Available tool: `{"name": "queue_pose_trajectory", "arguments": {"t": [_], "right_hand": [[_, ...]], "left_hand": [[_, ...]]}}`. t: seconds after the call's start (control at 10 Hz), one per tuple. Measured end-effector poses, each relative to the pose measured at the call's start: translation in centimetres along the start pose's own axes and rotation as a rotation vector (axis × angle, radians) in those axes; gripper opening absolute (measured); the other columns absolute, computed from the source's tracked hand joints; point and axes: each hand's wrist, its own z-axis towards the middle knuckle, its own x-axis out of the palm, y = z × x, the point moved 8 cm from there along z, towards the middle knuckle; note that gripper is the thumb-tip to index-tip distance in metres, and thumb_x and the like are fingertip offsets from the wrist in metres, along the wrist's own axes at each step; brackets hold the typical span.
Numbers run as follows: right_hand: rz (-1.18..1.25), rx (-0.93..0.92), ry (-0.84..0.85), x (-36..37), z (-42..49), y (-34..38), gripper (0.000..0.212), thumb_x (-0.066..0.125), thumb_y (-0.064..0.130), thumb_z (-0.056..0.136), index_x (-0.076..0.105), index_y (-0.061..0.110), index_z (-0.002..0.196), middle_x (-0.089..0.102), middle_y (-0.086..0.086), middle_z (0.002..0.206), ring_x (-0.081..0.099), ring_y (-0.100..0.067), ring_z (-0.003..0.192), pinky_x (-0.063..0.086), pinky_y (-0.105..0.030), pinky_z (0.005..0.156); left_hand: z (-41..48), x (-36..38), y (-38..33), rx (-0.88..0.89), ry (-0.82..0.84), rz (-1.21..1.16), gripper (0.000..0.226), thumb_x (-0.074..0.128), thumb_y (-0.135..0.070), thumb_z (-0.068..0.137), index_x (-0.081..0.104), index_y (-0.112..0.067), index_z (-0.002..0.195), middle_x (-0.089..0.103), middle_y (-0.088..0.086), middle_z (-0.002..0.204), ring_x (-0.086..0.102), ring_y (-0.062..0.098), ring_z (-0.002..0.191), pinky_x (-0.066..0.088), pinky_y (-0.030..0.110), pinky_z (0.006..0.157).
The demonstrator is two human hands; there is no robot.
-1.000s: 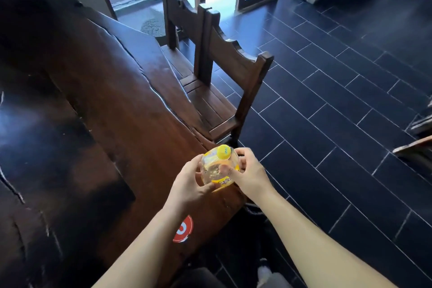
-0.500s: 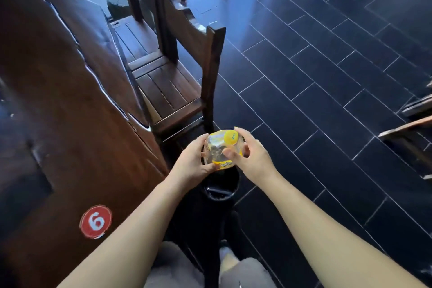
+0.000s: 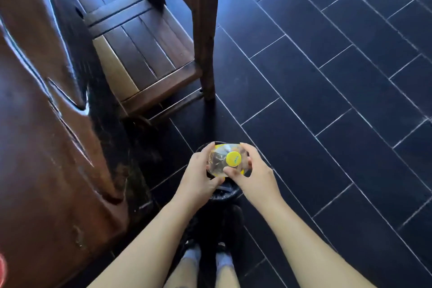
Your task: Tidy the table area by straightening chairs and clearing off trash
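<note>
Floor: dark rectangular tiles, pale grout lines. Shoes: black, on the floor at the bottom edge; pale socks.

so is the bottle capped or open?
Capped: the yellow cap sits on the bottle, held in both hands above the bin.

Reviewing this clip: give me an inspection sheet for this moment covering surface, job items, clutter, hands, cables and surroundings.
Surface: dark wooden table at left, only its edge in view, glossy.
Job's things: crushed clear plastic bottle with yellow cap, held over a black bin on the floor; wooden chair close against the table.
Clutter: nothing seen.
Hands: left hand and right hand both grip the bottle.
Cables: nothing seen.
Surroundings: dark tiled floor; the person's feet below the bin.
</note>
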Motion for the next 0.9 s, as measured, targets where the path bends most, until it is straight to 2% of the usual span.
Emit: {"name": "queue_pose_trajectory", "arguments": {"t": [0.1, 0.2, 0.3, 0.4, 0.5, 0.6, 0.7, 0.8, 0.9], "right_hand": [[-0.001, 0.035, 0.016, 2.8, 4.4, -4.7, 0.058, 0.078, 0.042, 0.083, 0.044, 0.054, 0.129, 0.061, 0.018, 0.109, 0.057, -0.004, 0.104, 0.042, -0.021, 0.077], [-0.015, 0.050, 0.019, 5.7, 9.0, -9.6, 0.055, 0.079, 0.042, 0.082, 0.045, 0.052, 0.124, 0.061, 0.024, 0.102, 0.057, -0.001, 0.105, 0.045, -0.020, 0.079], [0.002, 0.058, 0.043, 8.9, 12.7, -14.1, 0.061, 0.080, 0.039, 0.081, 0.046, 0.044, 0.131, 0.061, 0.023, 0.104, 0.056, 0.001, 0.105, 0.045, -0.026, 0.088], [-0.038, 0.052, 0.048, 11.9, 15.3, -17.7, 0.063, 0.079, 0.036, 0.081, 0.042, 0.044, 0.132, 0.064, 0.013, 0.112, 0.056, -0.010, 0.111, 0.047, -0.034, 0.094], [-0.088, 0.049, 0.013, 13.8, 17.0, -20.3, 0.069, 0.079, 0.032, 0.079, 0.037, 0.048, 0.131, 0.063, 0.008, 0.117, 0.056, -0.016, 0.112, 0.049, -0.039, 0.094], [-0.098, 0.070, -0.017, 14.3, 17.6, -21.9, 0.075, 0.076, 0.028, 0.083, 0.032, 0.042, 0.142, 0.052, 0.004, 0.131, 0.052, -0.012, 0.110, 0.046, -0.034, 0.090], [-0.128, 0.089, 0.016, 14.3, 17.3, -22.3, 0.082, 0.076, 0.034, 0.086, 0.026, 0.034, 0.151, 0.043, 0.002, 0.143, 0.046, -0.012, 0.116, 0.038, -0.029, 0.089], [-0.147, 0.079, 0.053, 13.4, 16.5, -21.4, 0.085, 0.075, 0.033, 0.088, 0.023, 0.031, 0.155, 0.036, 0.002, 0.153, 0.043, -0.015, 0.133, 0.034, -0.025, 0.094], [-0.203, 0.100, 0.111, 12.5, 14.1, -19.1, 0.076, 0.069, 0.032, 0.092, 0.025, 0.030, 0.154, 0.036, 0.003, 0.150, 0.045, -0.010, 0.120, 0.036, -0.025, 0.092]], "left_hand": [[4.0, 2.8, 5.5, -0.053, 0.010, -0.028, 0.086, 0.079, -0.018, 0.079, 0.033, -0.044, 0.147, 0.045, -0.012, 0.128, 0.058, 0.002, 0.110, 0.055, 0.035, 0.092], [7.7, 5.5, 10.9, -0.084, 0.008, -0.013, 0.085, 0.078, -0.017, 0.080, 0.033, -0.041, 0.148, 0.046, -0.015, 0.129, 0.056, -0.001, 0.109, 0.050, 0.023, 0.094], [10.5, 7.6, 16.0, -0.109, 0.008, 0.021, 0.088, 0.079, -0.014, 0.081, 0.032, -0.036, 0.151, 0.046, -0.016, 0.132, 0.055, 0.002, 0.113, 0.043, 0.018, 0.092], [12.6, 9.3, 20.4, -0.139, 0.010, 0.026, 0.090, 0.078, -0.013, 0.080, 0.030, -0.037, 0.152, 0.048, -0.014, 0.141, 0.055, 0.003, 0.117, 0.047, 0.025, 0.099], [14.1, 10.6, 22.9, -0.140, 0.018, 0.025, 0.090, 0.079, -0.013, 0.080, 0.030, -0.038, 0.152, 0.050, -0.016, 0.141, 0.056, 0.001, 0.118, 0.044, 0.018, 0.099], [15.4, 11.6, 23.8, -0.128, 0.015, 0.023, 0.090, 0.082, -0.018, 0.079, 0.031, -0.036, 0.151, 0.050, -0.014, 0.142, 0.053, 0.004, 0.124, 0.042, 0.023, 0.105], [15.5, 12.0, 23.7, -0.136, 0.027, 0.043, 0.089, 0.081, -0.020, 0.078, 0.033, -0.039, 0.150, 0.051, -0.013, 0.142, 0.051, 0.006, 0.128, 0.041, 0.033, 0.111], [14.9, 11.3, 22.1, -0.140, 0.030, 0.050, 0.083, 0.076, -0.013, 0.083, 0.033, -0.035, 0.151, 0.052, -0.011, 0.141, 0.051, 0.003, 0.123, 0.040, 0.025, 0.107], [13.1, 9.8, 19.6, -0.151, 0.008, 0.128, 0.082, 0.074, -0.014, 0.085, 0.031, -0.031, 0.153, 0.048, -0.004, 0.145, 0.050, 0.012, 0.128, 0.040, 0.031, 0.110]]}}
